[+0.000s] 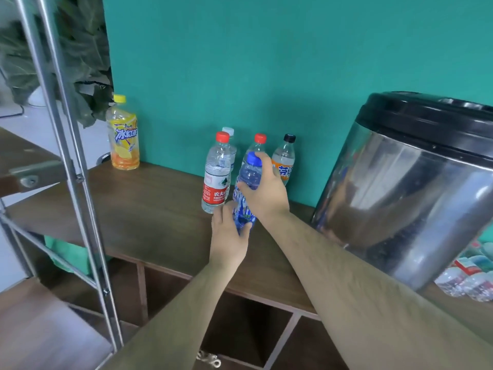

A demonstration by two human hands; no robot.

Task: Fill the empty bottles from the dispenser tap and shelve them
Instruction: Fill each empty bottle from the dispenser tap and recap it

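Head view: both hands hold one clear plastic bottle with a blue cap and blue label [249,175]. The left hand [229,236] grips its lower part, and the right hand [265,194] is wrapped round its upper part with the fingertips at the cap. The bottle leans slightly over the brown wooden counter [149,209]; its bottom is hidden. Just behind it stand a clear bottle with red cap and red label [216,180] and an orange-labelled bottle with black cap [285,158]. The large steel dispenser drum with black lid [400,188] stands to the right.
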